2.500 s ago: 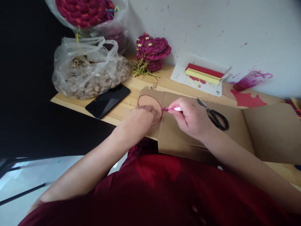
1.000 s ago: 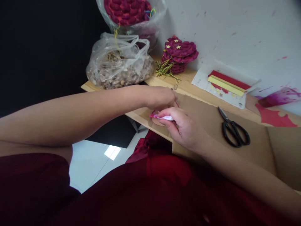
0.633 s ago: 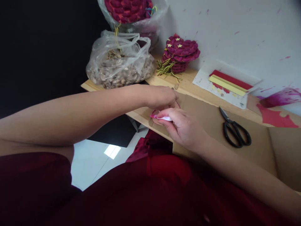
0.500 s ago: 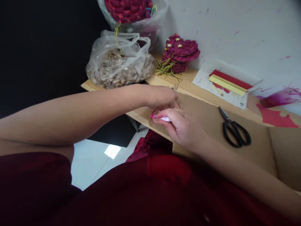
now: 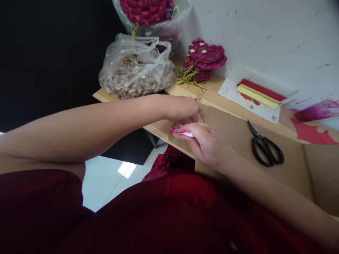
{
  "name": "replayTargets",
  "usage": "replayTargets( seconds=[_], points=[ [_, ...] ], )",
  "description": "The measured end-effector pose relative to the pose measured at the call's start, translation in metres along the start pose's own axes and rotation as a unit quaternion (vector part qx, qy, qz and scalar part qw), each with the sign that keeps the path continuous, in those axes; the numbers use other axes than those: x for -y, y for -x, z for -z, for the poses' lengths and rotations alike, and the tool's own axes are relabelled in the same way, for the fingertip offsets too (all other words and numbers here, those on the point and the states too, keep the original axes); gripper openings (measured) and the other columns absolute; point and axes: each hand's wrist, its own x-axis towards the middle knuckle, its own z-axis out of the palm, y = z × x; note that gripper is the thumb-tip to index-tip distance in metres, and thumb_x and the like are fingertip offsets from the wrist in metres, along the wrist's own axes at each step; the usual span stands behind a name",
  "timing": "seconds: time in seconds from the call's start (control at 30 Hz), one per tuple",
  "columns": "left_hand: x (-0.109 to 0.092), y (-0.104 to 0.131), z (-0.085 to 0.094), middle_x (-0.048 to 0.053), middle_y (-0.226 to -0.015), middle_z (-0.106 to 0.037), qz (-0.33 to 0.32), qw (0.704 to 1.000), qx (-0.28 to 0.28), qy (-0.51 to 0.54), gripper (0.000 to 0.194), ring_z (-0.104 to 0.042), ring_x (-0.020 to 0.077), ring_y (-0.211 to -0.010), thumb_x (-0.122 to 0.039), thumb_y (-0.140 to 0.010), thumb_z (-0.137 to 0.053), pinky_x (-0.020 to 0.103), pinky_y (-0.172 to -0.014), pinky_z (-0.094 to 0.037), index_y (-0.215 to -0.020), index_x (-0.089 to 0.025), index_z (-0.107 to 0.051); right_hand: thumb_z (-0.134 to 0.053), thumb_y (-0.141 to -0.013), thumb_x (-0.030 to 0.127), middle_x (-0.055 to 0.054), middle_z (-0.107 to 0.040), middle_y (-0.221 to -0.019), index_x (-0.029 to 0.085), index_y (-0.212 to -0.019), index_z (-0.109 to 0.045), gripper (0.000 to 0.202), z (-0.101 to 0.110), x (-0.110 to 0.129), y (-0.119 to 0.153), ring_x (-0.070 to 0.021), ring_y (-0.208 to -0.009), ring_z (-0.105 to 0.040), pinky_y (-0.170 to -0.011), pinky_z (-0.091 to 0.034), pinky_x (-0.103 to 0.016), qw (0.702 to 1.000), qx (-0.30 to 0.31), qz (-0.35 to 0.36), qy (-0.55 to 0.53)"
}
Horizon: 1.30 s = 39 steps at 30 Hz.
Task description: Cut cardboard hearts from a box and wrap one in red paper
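R hand (image 5: pixel 202 141) has its thumb & fingers closed round a white stick (image 5: pixel 187 134), pink tip pointing L, at the near L edge of a small rounded card piece (image 5: pixel 176 136); can't tell if tip touches. L hand (image 5: pixel 184 108) is bent over the far side of same piece, fingertips down & partly hidden, so can't tell if it's pinching or just pressing. Pink line shows along bits of the piece's edge; rest is covered by the hands.

Piece is at the L end of the brown cardboard (image 5: pixel 227 128), near front edge of the wooden desk (image 5: pixel 159 126). Blk-handled scissors (image 5: pixel 258 137) lie on the cardboard, R of the R hand, blades nearly together, pointing away. Behind: clear plastic bag (image 5: pixel 136 81) w/ small tan bits, magenta heart-shaped stack (image 5: pixel 205 56) w/ yellow stars, white sheet (image 5: pixel 229 89) carrying a red strip (image 5: pixel 265 90) & yellow strip (image 5: pixel 256 96). Far R, red cutout (image 5: pixel 311 133) by a pink-stained cup (image 5: pixel 315 112).
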Motion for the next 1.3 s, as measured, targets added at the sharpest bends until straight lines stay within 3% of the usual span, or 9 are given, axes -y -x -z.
replayTargets(
  seconds=[0.13, 0.27, 0.57, 0.93, 1.3],
  points=[
    [-0.004, 0.003, 0.002, 0.003, -0.096, -0.07, 0.015, 1.0, 0.024, 0.014, 0.039, -0.059, 0.019, -0.076, -0.026, -0.062, -0.065, 0.029, -0.063, -0.042, -0.097, -0.026, -0.082, -0.055, -0.105, 0.029, -0.009, -0.077, -0.102, 0.018, -0.107, -0.065, 0.015, 0.001, 0.001, 0.002, -0.0227, -0.095, -0.072, -0.082, -0.056, -0.036, 1.0, 0.01, -0.007, -0.002],
    [-0.014, 0.008, 0.003, 0.003, -0.093, -0.072, 0.063, 0.992, 0.041, 0.103, 0.043, -0.061, 0.0184, -0.075, -0.03, -0.068, -0.062, 0.028, -0.061, -0.041, -0.107, -0.025, -0.078, -0.056, -0.104, 0.028, -0.008, -0.077, -0.102, 0.018, -0.109, -0.064, 0.013, 0.004, 0.005, 0.007, -0.0221, -0.092, -0.072, -0.083, -0.055, -0.035, 1.0, 0.014, 0.003, -0.002],
    [-0.014, 0.009, 0.002, 0.003, -0.097, -0.074, 0.077, 0.986, 0.05, 0.136, 0.045, -0.06, 0.0174, -0.072, -0.032, -0.066, -0.064, 0.027, -0.059, -0.041, -0.109, -0.023, -0.076, -0.056, -0.104, 0.029, -0.008, -0.077, -0.102, 0.018, -0.111, -0.065, 0.014, 0.001, 0.003, 0.006, -0.0221, -0.093, -0.072, -0.083, -0.057, -0.035, 1.0, 0.003, 0.007, 0.002],
    [-0.017, 0.009, 0.003, 0.003, -0.087, -0.072, 0.077, 0.997, -0.004, 0.031, 0.035, -0.063, 0.0212, -0.076, -0.042, -0.073, -0.066, 0.03, -0.063, -0.042, -0.103, -0.025, -0.078, -0.056, -0.104, 0.026, -0.008, -0.077, -0.099, 0.018, -0.109, -0.064, 0.012, 0.01, 0.007, 0.015, -0.0215, -0.091, -0.072, -0.081, -0.057, -0.035, 1.0, 0.019, -0.002, -0.009],
    [-0.014, 0.007, 0.001, 0.003, -0.081, -0.071, 0.093, 0.994, -0.008, 0.056, 0.036, -0.063, 0.0185, -0.072, -0.04, -0.075, -0.066, 0.028, -0.062, -0.04, -0.104, -0.022, -0.076, -0.059, -0.101, 0.021, -0.006, -0.077, -0.098, 0.019, -0.107, -0.064, 0.008, 0.024, 0.009, 0.025, -0.0204, -0.091, -0.074, -0.082, -0.058, -0.032, 1.0, 0.015, 0.001, -0.005]
  ],
)
